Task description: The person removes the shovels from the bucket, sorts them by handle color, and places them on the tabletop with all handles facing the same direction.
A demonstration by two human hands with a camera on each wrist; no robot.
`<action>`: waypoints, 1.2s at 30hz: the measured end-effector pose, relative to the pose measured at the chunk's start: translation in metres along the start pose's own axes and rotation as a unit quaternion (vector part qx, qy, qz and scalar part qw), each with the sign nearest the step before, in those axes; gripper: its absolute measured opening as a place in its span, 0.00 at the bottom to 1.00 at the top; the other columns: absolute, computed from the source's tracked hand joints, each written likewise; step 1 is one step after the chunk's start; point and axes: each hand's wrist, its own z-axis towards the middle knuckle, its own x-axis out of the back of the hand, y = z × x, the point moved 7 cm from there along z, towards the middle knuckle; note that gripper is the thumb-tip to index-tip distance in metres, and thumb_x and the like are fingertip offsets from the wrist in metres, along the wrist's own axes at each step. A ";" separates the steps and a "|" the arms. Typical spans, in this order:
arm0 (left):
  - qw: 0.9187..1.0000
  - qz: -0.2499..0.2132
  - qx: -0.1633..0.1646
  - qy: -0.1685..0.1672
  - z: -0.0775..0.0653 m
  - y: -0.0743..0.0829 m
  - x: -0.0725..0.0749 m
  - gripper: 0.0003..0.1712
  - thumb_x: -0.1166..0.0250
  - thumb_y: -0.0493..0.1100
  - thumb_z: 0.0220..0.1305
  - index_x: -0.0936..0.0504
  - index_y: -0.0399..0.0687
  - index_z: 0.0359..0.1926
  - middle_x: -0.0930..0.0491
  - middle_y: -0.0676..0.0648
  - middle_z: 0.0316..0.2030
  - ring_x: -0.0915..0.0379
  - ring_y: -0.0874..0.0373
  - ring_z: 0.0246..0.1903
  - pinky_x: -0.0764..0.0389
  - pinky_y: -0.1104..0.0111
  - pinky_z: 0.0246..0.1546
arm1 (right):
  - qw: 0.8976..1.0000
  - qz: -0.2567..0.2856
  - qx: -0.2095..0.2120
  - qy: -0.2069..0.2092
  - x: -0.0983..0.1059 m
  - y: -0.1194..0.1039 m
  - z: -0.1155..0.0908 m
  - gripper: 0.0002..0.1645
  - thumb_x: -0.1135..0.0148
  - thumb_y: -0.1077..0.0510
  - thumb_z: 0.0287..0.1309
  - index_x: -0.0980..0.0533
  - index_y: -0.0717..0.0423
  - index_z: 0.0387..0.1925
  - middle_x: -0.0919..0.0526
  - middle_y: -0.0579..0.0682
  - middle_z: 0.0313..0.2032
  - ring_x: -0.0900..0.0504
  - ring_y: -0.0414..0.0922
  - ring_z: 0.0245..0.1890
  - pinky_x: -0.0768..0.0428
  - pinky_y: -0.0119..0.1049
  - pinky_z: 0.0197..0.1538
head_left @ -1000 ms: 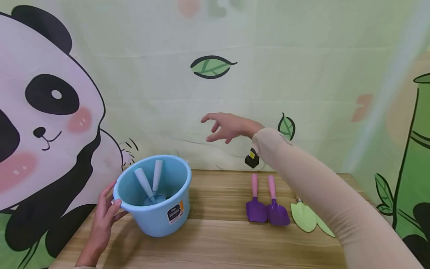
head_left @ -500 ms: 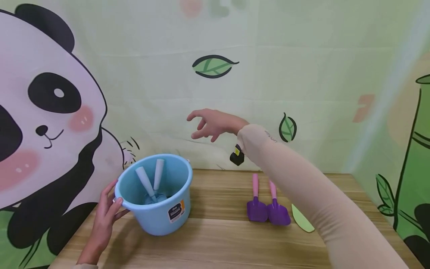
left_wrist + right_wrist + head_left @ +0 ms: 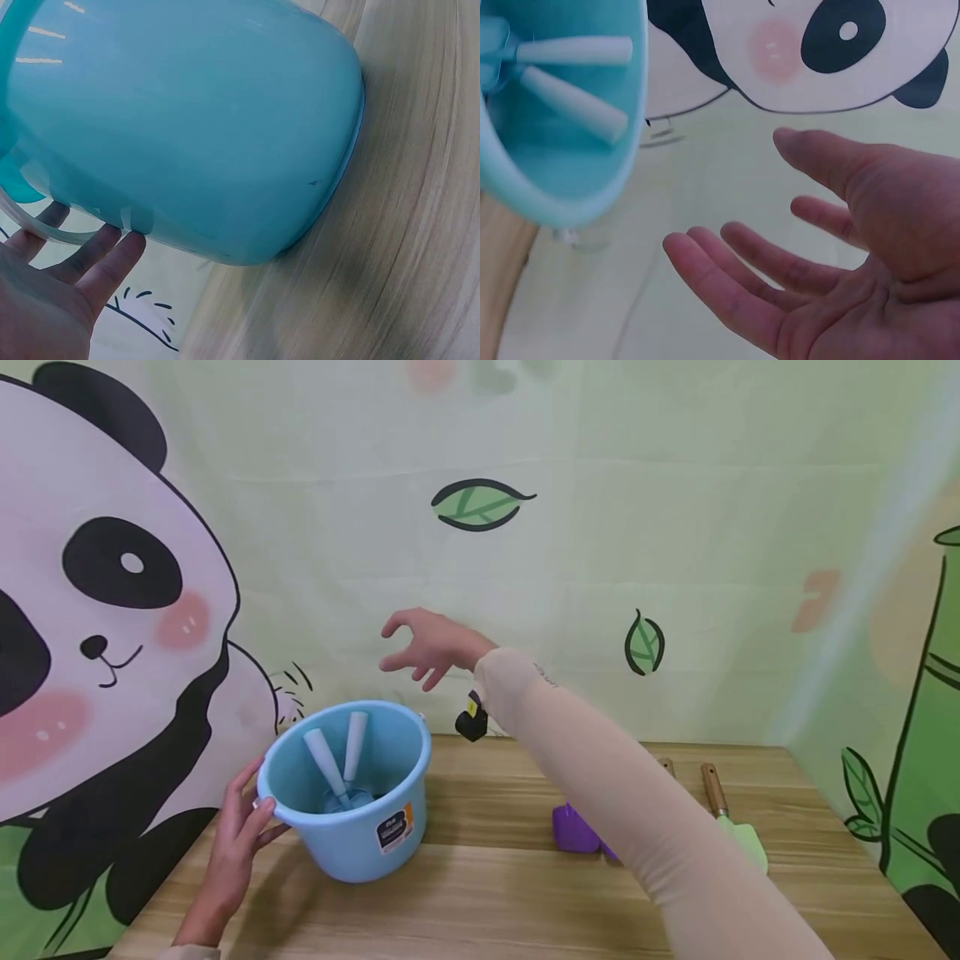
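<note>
A light blue bucket (image 3: 360,839) stands on the left of the wooden table. Inside it, two tools with pale blue handles (image 3: 326,760) lean against the wall. My left hand (image 3: 234,860) grips the bucket's left side just at the rim; in the left wrist view its fingers (image 3: 112,262) lie against the wall beside the white handle (image 3: 64,236). In mid-air above and to the right of the bucket is my right hand (image 3: 429,645), fingers spread and holding nothing. The right wrist view shows its palm facing the bucket opening.
Purple shovels (image 3: 576,831) lie on the table (image 3: 480,893), partly covered by my right sleeve (image 3: 600,777). Farther right rests a light green trowel (image 3: 744,839) with a wooden handle, and another wooden handle (image 3: 666,766) shows beside it. A printed panda backdrop (image 3: 480,568) hangs behind.
My right hand has moved left through the air, closer to the bucket. Its arm now covers most of the purple shovels and uncovers the green trowel. The left hand stays at the bucket.
</note>
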 end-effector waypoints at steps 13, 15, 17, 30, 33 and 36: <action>1.000 0.006 0.002 0.001 -0.002 -0.002 0.002 0.34 0.51 0.45 0.80 0.50 0.60 0.81 0.45 0.37 0.76 0.36 0.62 0.65 0.16 0.70 0.45 | 0.996 0.034 -0.073 0.039 -0.043 -0.004 0.012 0.32 0.30 0.50 0.65 0.31 0.50 0.65 0.21 0.55 0.54 0.13 0.55 0.43 0.12 0.43 0.39; 1.000 0.007 0.004 0.003 -0.002 -0.002 0.003 0.34 0.51 0.45 0.80 0.50 0.59 0.81 0.45 0.37 0.76 0.35 0.61 0.65 0.16 0.70 0.45 | 0.995 0.035 -0.081 0.042 -0.050 -0.004 0.014 0.31 0.29 0.50 0.65 0.31 0.51 0.64 0.20 0.56 0.51 0.12 0.55 0.43 0.12 0.43 0.39; 1.000 0.007 0.006 0.003 -0.003 -0.003 0.004 0.34 0.51 0.45 0.80 0.50 0.58 0.81 0.46 0.37 0.76 0.35 0.61 0.65 0.16 0.70 0.44 | 0.995 0.036 -0.086 0.045 -0.056 -0.005 0.017 0.30 0.29 0.50 0.65 0.30 0.52 0.63 0.20 0.56 0.50 0.12 0.56 0.42 0.12 0.43 0.39; 1.000 0.013 0.006 0.001 -0.001 -0.001 0.003 0.35 0.51 0.46 0.80 0.51 0.58 0.81 0.45 0.37 0.77 0.39 0.45 0.71 0.16 0.70 0.45 | 0.987 0.065 -0.136 0.061 -0.087 0.007 0.036 0.21 0.28 0.54 0.64 0.28 0.55 0.52 0.18 0.61 0.47 0.11 0.60 0.39 0.12 0.49 0.40; 1.000 0.009 0.003 0.001 0.000 0.000 0.002 0.34 0.51 0.46 0.80 0.51 0.57 0.81 0.46 0.36 0.77 0.37 0.53 0.69 0.17 0.71 0.45 | 0.986 0.057 -0.141 0.071 -0.088 0.008 0.037 0.19 0.28 0.54 0.64 0.26 0.55 0.50 0.19 0.58 0.43 0.11 0.59 0.38 0.12 0.48 0.39; 1.000 0.006 0.003 0.002 0.001 0.000 0.002 0.34 0.51 0.46 0.80 0.51 0.57 0.81 0.45 0.36 0.76 0.35 0.60 0.66 0.17 0.71 0.45 | 0.985 0.044 -0.143 0.081 -0.090 0.008 0.039 0.18 0.28 0.54 0.63 0.26 0.54 0.48 0.20 0.55 0.41 0.11 0.58 0.37 0.12 0.44 0.33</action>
